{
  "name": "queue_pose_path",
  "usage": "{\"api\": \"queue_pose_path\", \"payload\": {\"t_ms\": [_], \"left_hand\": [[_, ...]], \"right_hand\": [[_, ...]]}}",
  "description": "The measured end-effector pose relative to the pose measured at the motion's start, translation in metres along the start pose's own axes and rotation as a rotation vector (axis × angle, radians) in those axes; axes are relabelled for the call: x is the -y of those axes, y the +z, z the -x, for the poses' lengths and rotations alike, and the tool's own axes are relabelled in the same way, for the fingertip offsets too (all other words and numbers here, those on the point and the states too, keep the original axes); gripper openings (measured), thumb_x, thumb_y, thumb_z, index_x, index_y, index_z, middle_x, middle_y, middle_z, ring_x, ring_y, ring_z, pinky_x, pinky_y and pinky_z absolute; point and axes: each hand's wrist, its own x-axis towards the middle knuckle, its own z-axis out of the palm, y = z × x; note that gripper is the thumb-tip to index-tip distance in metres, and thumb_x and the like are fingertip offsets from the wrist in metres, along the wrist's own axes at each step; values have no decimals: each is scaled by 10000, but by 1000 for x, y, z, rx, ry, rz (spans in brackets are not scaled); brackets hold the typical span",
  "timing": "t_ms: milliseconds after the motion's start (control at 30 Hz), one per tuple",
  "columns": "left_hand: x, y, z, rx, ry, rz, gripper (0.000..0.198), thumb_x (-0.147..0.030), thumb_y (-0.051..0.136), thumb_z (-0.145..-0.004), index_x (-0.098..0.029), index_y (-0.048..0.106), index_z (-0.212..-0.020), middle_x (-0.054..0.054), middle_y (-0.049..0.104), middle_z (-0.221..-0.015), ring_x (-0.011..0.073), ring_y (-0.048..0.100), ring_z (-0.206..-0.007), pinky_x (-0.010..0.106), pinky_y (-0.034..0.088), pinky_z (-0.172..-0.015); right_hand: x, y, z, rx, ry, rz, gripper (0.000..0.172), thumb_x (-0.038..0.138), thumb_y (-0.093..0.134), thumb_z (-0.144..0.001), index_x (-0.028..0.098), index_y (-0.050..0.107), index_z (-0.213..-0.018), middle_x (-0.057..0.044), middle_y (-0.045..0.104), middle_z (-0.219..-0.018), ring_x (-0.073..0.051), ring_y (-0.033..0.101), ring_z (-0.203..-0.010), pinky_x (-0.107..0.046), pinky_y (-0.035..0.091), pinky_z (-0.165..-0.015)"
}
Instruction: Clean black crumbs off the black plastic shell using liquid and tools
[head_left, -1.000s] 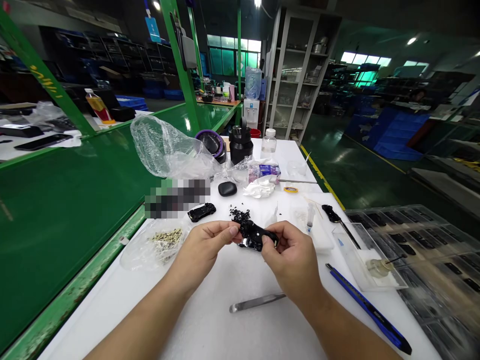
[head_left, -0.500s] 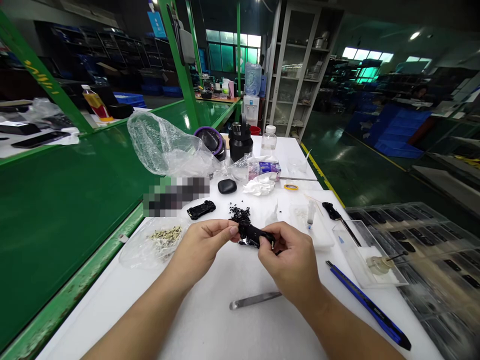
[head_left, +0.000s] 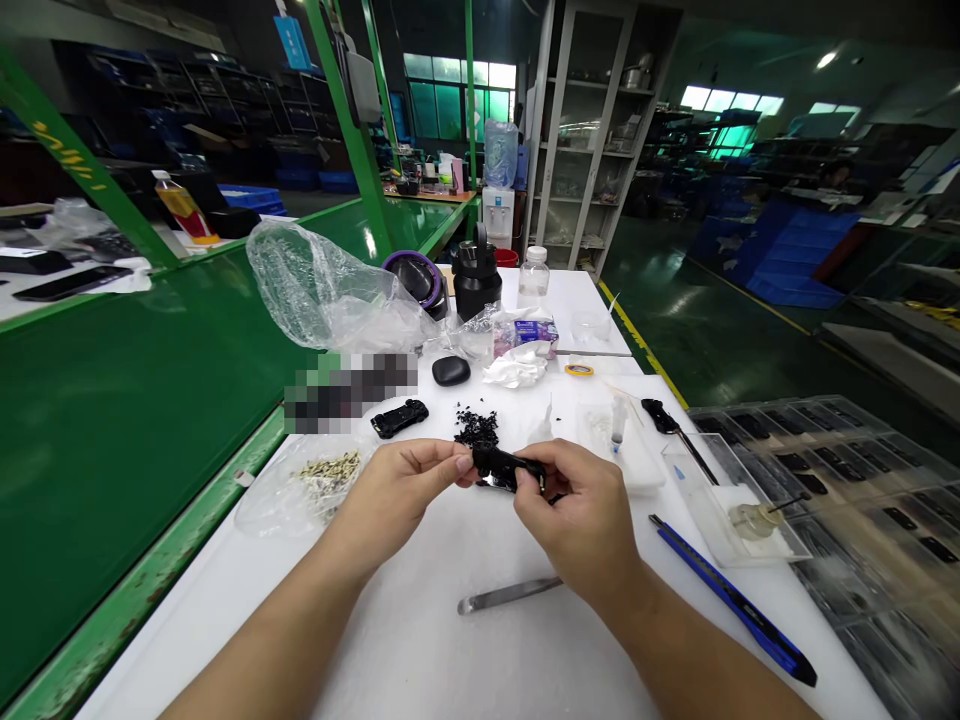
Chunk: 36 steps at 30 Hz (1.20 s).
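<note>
You're holding a small black plastic part (head_left: 504,467) w/ both hands, just above the white table (head_left: 450,660), near its middle. Your left hand (head_left: 397,495) is pinching the part's left end btwn thumb & fingertips; your right hand (head_left: 581,515) is closing fingers round its right end, thumb on top. No brand or marking is showing on the part; too small to tell.

Just behind it, a pile of tiny black bits (head_left: 478,428) is lying on the table. Left of that, a second black part (head_left: 401,417) is resting flat, & nearer the edge a clear bag of pale small pieces (head_left: 326,475) is sitting. In front of your hands, metal tweezers (head_left: 510,595) are lying apart from them. To your right, a blue-black knife-like tool (head_left: 731,598) is lying diagonally beside a clear tray (head_left: 720,500).

Further back: a black oval case (head_left: 451,371), crumpled clear plastic bag (head_left: 322,290), black flask (head_left: 477,280), clear bottle w/ white cap (head_left: 533,275), a yellow tape ring (head_left: 579,370). The purple-white packet (head_left: 525,332) is carrying print, unreadable. Yellow lettering on the green post (head_left: 71,160) at far left is also blurring out.
</note>
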Motion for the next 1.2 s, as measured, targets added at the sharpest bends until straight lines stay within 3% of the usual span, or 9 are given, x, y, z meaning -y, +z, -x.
{"api": "queue_pose_path", "payload": {"t_ms": [433, 867, 1100, 1200], "left_hand": [[4, -1, 0, 15, -29, 18, 305, -493, 677, -788, -202, 747, -730, 58, 726, -760, 237, 622, -810, 344, 434, -799], [6, -4, -1, 67, -60, 97, 229, -436, 741, -756, -208, 735, -732, 25, 709, -733, 190, 607, -765, 317, 416, -776], [14, -5, -3, 127, -89, 308, 246, -329, 788, -744, -244, 692, -954, -20, 725, -715, 142, 619, -744, 302, 404, -816], [14, -6, -3, 128, -97, 327, 268, -320, 802, -731, -222, 687, -953, -13, 725, -706, 142, 620, -736, 304, 403, -811]], "right_hand": [[0, 0, -2, 21, 144, -117, 154, 142, 589, -736, 183, 726, -792, 4, 647, -646, -112, 516, -519, -226, 419, -467], [3, -3, -3, 91, 242, -209, 145, 159, 608, -727, 174, 739, -787, 16, 596, -571, -109, 500, -488, -221, 419, -448], [7, -6, -3, 126, 296, -225, 150, 173, 610, -740, 169, 745, -805, 33, 561, -502, -110, 518, -441, -230, 449, -448], [6, -6, -3, 137, 296, -227, 149, 178, 609, -745, 172, 745, -807, 32, 558, -503, -111, 514, -447, -229, 449, -449]]}}
